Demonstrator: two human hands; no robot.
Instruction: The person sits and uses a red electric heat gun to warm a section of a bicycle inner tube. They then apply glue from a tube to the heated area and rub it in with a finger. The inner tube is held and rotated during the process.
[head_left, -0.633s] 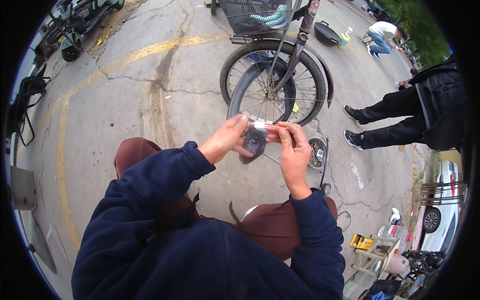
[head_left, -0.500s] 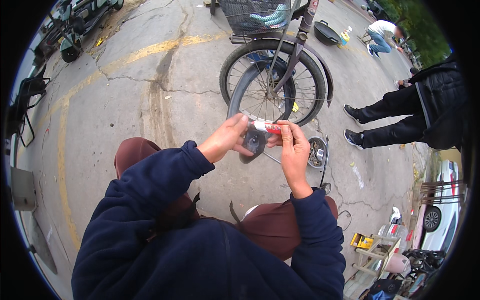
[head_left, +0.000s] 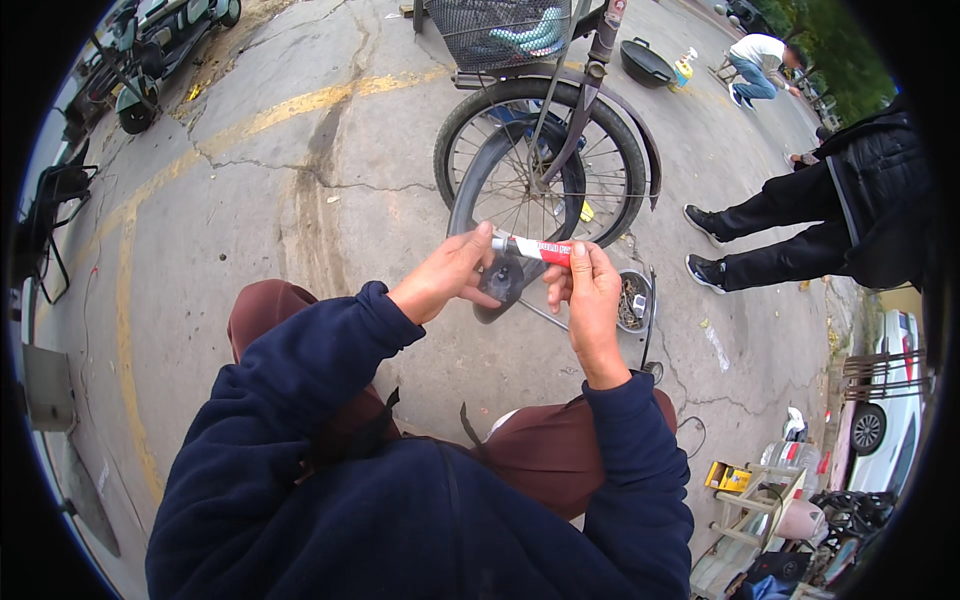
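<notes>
My left hand [head_left: 448,272] grips a black rubber inner tube [head_left: 465,212], whose end loop hangs below my fingers; its thumb is at the white end of a small red-and-white tube [head_left: 540,250]. My right hand [head_left: 585,300] pinches the red end of that small tube between thumb and fingers, holding it crosswise over the rubber. Just beyond both hands, the front wheel [head_left: 620,150] of a bicycle with a mesh basket [head_left: 485,30] stands with the inner tube draped across it. A metal bowl of small parts [head_left: 632,312] lies right of my right hand.
A person in black [head_left: 800,240] stands at the right; another [head_left: 755,65] bends farther back by a black basin [head_left: 645,65]. A wooden stool [head_left: 760,510], clutter and a white car [head_left: 885,420] are at lower right. Parked vehicles [head_left: 140,100] and a chair [head_left: 55,225] are left.
My right hand with the small tube has shifted slightly rightward and turned a little. My left hand has moved slightly leftward and up, and the view has shifted a little.
</notes>
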